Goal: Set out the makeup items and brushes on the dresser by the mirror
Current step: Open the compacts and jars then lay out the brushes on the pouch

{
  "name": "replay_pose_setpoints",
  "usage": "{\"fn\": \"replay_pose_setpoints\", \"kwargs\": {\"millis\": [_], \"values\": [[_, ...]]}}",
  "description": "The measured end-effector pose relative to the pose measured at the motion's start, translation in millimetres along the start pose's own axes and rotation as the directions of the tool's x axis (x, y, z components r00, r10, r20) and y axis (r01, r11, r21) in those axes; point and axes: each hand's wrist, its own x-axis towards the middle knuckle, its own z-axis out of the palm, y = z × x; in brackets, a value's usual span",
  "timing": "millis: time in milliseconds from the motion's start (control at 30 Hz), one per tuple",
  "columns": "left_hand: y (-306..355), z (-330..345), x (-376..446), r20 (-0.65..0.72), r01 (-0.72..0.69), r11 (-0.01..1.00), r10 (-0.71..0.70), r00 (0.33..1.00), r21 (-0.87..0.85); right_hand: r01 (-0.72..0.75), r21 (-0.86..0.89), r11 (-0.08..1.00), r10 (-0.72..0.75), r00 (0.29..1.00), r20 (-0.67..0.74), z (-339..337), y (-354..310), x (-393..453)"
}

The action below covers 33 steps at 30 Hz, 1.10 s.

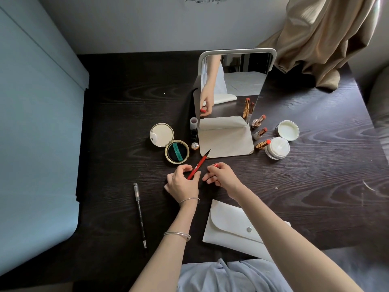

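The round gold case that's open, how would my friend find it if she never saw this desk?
Start at the standing mirror on the dark dresser. Look just left of its white base: the compact lies there, opened flat. It is the only gold-rimmed thing with two round halves, one pale, one black with a green strip, unlike the plain white jars right of the mirror.

Cloth, pouch and wall around the dark table

A tan curtain (320,36) hangs down onto the back right corner. A white snap pouch (233,226) lies flat at the front edge. A pale blue wall (35,123) stands along the left edge.
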Motion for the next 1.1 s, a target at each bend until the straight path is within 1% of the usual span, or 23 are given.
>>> {"fn": "replay_pose_setpoints", "kwargs": {"millis": [67, 100, 133, 200, 267, 300, 367, 433, 500, 567, 633, 667, 733, 767, 800, 900, 1000, 1100], "values": [[0, -2, -1, -0.006, -0.014, 1.0, 0.014, 1.0, -0.012, 0.014, 0.014, 1.0, -0.014, 1.0, 0.008, -1, 2, -1], [1, -4, -2, -0.017, -0.042, 0.999, 0.042, 0.999, -0.017, 0.03, 0.025, 0.999, -0.031, 0.999, 0.018, -2, 2, -3], [1, -8, -3, -0.036, -0.099, 0.995, 0.098, 0.994, -0.017, 0.052, 0.036, 0.998, -0.054, 0.998, 0.033, -3, 2, -5], [0, -18, -3, -0.055, -0.278, 0.96, 0.276, 0.96, -0.041, 0.106, 0.057, 0.993, -0.11, 0.992, 0.066, -5, 0, -13], [0, -30, -4, 0.0, -0.445, 0.885, 0.449, 0.893, -0.141, 0.145, 0.088, 0.985, -0.155, 0.981, 0.117, -6, -2, -18], [1, -35, -4, 0.043, -0.487, 0.851, 0.504, 0.863, -0.195, 0.144, 0.126, 0.981, -0.164, 0.972, 0.167, -6, -2, -19], [4, -42, -2, 0.086, -0.516, 0.816, 0.552, 0.83, -0.26, 0.068, 0.243, 0.968, -0.147, 0.936, 0.32, -4, -3, -20], [8, -46, 0, 0.08, -0.521, 0.806, 0.561, 0.824, -0.282, -0.043, 0.337, 0.94, -0.125, 0.879, 0.46, 1, -5, -22], [12, -48, 2, 0.068, -0.517, 0.807, 0.555, 0.829, -0.284, -0.105, 0.379, 0.919, -0.125, 0.835, 0.536, 4, -6, -23], [14, -50, 2, 0.069, -0.509, 0.814, 0.546, 0.835, -0.28, -0.13, 0.407, 0.904, -0.133, 0.82, 0.556, 5, -7, -25], [15, -53, 2, 0.055, -0.522, 0.806, 0.556, 0.829, -0.278, -0.13, 0.395, 0.909, -0.114, 0.836, 0.536, 7, -7, -26], [14, -54, 3, 0.039, -0.528, 0.805, 0.558, 0.829, -0.271, -0.097, 0.361, 0.927, -0.098, 0.868, 0.486, 8, -6, -25], [13, -54, 4, 0.004, -0.516, 0.821, 0.533, 0.846, -0.242, 0.061, 0.212, 0.975, -0.125, 0.946, 0.3, 11, -2, -24], [13, -53, 5, -0.009, -0.501, 0.835, 0.513, 0.858, -0.228, 0.142, 0.146, 0.979, -0.172, 0.961, 0.217, 12, 1, -22], [12, -53, 5, -0.013, -0.489, 0.844, 0.498, 0.867, -0.219, 0.209, 0.106, 0.972, -0.224, 0.96, 0.165, 14, 2, -23], [11, -52, 3, 0.01, -0.487, 0.845, 0.501, 0.865, -0.222, 0.354, -0.029, 0.935, -0.35, 0.933, 0.083, 20, 4, -25], [9, -51, 3, 0.071, -0.463, 0.847, 0.495, 0.866, -0.26, 0.414, -0.175, 0.893, -0.424, 0.905, -0.024, 22, 7, -22], [8, -48, 3, 0.131, -0.464, 0.843, 0.51, 0.85, -0.271, 0.449, -0.268, 0.852, -0.472, 0.881, -0.027, 23, 10, -19]]}}
